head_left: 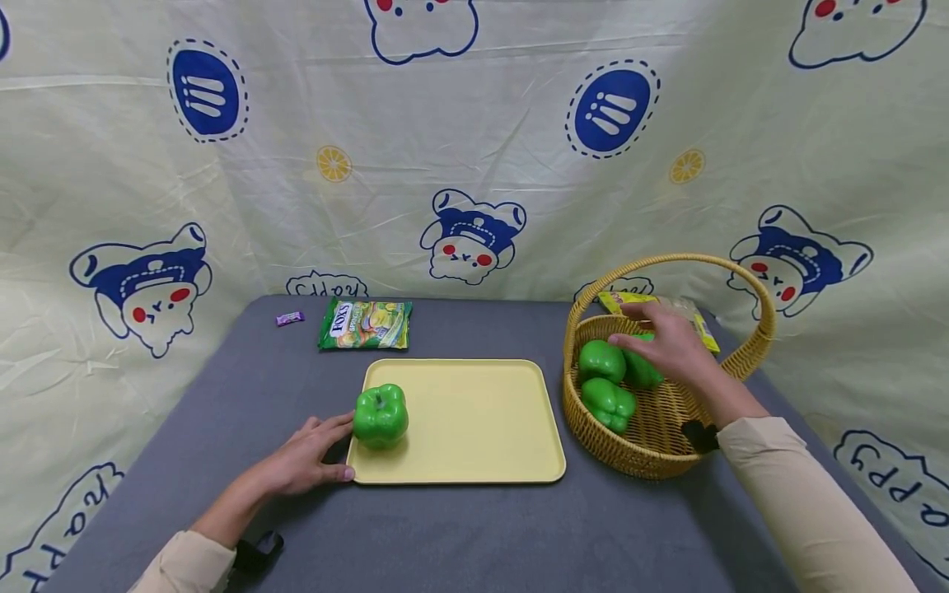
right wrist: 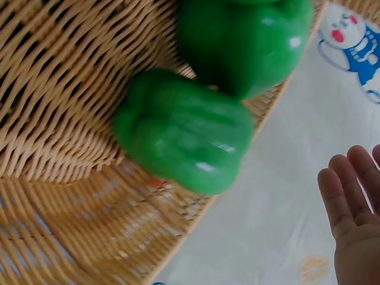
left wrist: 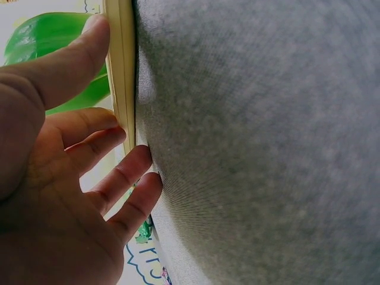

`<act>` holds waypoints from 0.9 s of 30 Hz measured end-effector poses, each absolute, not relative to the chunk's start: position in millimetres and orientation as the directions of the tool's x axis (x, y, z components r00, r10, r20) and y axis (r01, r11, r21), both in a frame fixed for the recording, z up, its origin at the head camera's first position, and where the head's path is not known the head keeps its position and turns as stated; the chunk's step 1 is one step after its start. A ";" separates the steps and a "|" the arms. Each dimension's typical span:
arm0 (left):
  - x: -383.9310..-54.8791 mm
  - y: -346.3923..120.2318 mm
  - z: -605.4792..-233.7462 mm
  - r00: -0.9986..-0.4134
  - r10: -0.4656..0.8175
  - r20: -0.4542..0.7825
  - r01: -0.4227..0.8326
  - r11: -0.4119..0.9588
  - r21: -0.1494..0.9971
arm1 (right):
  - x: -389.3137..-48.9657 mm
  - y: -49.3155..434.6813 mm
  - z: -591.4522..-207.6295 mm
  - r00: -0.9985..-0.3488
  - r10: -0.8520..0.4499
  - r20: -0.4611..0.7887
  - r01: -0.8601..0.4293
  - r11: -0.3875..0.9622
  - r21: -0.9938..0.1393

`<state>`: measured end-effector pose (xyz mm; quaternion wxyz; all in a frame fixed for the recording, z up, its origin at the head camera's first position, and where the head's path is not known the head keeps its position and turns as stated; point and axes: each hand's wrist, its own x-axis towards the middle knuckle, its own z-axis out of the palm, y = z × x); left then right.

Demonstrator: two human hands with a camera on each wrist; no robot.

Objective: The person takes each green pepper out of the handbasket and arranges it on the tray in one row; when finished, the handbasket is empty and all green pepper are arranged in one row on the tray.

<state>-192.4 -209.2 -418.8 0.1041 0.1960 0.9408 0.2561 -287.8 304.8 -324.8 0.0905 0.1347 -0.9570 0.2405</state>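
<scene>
From the head view, my left hand (head_left: 311, 461) lies relaxed against the near left corner of the pale yellow plastic tray (head_left: 474, 445), steadying it beside the glossy green bell pepper (head_left: 381, 416).

My left wrist view shows straight fingers (left wrist: 119, 178) along the tray's edge.

At my right wrist, spread fingers (right wrist: 350, 196) hover over peppers in the woven wicker basket (right wrist: 59, 89), probably gripping nothing.

A makeshift staged set, not a real kitchen. A cartoon-print cloth backdrop (head_left: 474, 165) hangs behind a grey-covered table (head_left: 474, 527).
</scene>
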 end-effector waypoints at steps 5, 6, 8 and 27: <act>-191.3 -210.5 -418.8 -0.896 0.438 -0.074 0.339 0.782 0.522 | -303.1 314.2 -332.2 -0.965 -0.168 0.201 -0.240 0.874 -0.423; -191.2 -210.7 -418.8 -0.895 0.440 -0.071 0.343 0.781 0.522 | -306.0 316.4 -334.1 -0.968 -0.158 0.193 -0.226 0.881 -0.416; -191.1 -210.9 -418.8 -0.895 0.441 -0.070 0.345 0.781 0.520 | -310.9 320.1 -337.7 -0.974 -0.140 0.178 -0.202 0.891 -0.407; -191.2 -210.7 -418.6 -0.899 0.433 -0.065 0.341 0.784 0.519 | -328.6 342.4 -358.2 -0.980 -0.161 0.112 -0.190 0.926 -0.328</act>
